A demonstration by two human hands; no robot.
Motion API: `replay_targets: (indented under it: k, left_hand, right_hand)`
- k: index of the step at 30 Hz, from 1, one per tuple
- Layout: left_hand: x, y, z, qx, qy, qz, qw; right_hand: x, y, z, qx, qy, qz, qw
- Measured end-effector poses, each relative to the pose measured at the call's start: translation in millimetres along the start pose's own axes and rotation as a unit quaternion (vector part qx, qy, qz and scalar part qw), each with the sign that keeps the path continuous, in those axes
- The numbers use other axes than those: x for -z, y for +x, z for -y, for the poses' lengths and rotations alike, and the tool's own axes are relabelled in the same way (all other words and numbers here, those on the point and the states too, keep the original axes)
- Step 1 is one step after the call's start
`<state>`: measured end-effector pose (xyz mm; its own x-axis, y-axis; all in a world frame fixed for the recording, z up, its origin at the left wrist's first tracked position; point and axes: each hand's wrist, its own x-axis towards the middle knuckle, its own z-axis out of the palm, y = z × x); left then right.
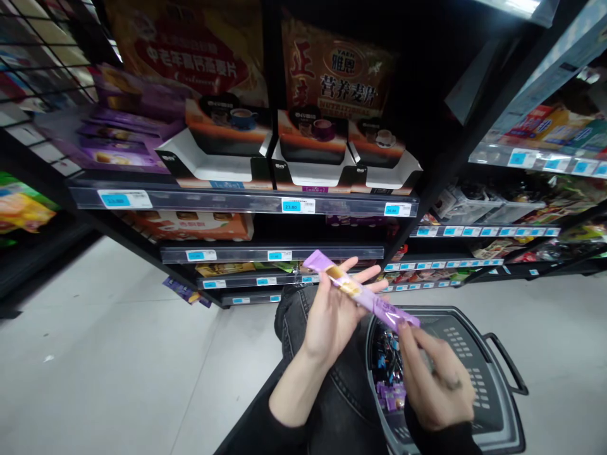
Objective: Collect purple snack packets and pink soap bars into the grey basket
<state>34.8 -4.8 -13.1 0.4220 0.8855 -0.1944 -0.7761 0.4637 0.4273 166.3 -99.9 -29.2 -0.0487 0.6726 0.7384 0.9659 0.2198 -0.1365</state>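
- Hands first: your left hand (332, 316) is spread open, palm up, with the purple stick packet (360, 292) lying across its fingers.
- Your right hand (434, 373) pinches the packet's near right end between thumb and fingertips; the other fingers are loosely curled.
- The packet slants from far left to near right, held in front of the lowest shelves, above your dark jeans (332, 385).
- Just below your right hand sits a dark shopping basket (493, 392) on the floor, with small purple and dark packets in it.
- On the far shelf (246, 202) stand boxes of coffee sachets (313, 148), with purple boxes (118, 136) further left.
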Motion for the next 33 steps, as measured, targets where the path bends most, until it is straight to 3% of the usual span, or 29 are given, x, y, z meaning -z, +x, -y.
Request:
replay_targets:
  k: [6, 10, 12, 14, 15, 17, 20, 22, 26, 29, 33]
  left_hand:
    - [-4.3, -2.9, -0.7, -0.023, -0.085, -0.038, 0.995]
    - [-5.4, -3.0, -4.5, -0.033, -0.085, -0.054, 0.994]
    - [-6.6, -3.8, -6.2, -0.037, -0.069, -0.04, 0.996]
    - [-7.8, -4.8, -6.0, -0.037, -0.047, -0.016, 0.998]
    - [-8.1, -5.2, -4.9, -0.037, -0.038, -0.004, 0.999]
    - [-7.4, -4.8, -1.3, -0.042, -0.019, 0.02, 0.999]
    - [-0.2, -0.8, 2.9, -0.036, 0.043, 0.043, 0.998]
    - [8.7, 3.7, 1.0, -0.004, 0.147, 0.049, 0.988]
    - [25.4, 12.5, -14.9, 0.076, 0.393, 0.027, 0.916]
    - [30.2, 15.9, -28.9, 0.056, 0.466, -0.025, 0.883]
    - [41.3, 20.6, -44.1, 0.008, 0.53, -0.097, 0.842]
  right_hand:
    - [15.4, -7.7, 17.0, 0.129, -0.049, 0.098, 0.986]
    - [6.5, -11.1, 21.2, 0.144, -0.003, 0.051, 0.988]
    - [-1.1, -11.2, 21.8, 0.072, 0.08, 0.01, 0.994]
    - [-7.2, -9.9, 22.4, -0.089, 0.158, -0.016, 0.983]
    - [-9.1, -8.5, 22.6, -0.186, 0.197, -0.012, 0.963]
    - [-10.0, -4.0, 21.5, -0.335, 0.296, 0.037, 0.894]
    - [-4.9, 3.3, 11.2, -0.428, 0.428, 0.141, 0.784]
    - [0.6, 2.8, -4.5, -0.472, 0.435, 0.147, 0.753]
    - [7.4, -32.6, -56.3, -0.531, 0.344, 0.117, 0.765]
    - [4.0, -93.7, -100.7, -0.559, 0.252, 0.121, 0.78]
    - [-0.5, -184.1, -139.9, -0.603, 0.074, 0.232, 0.76]
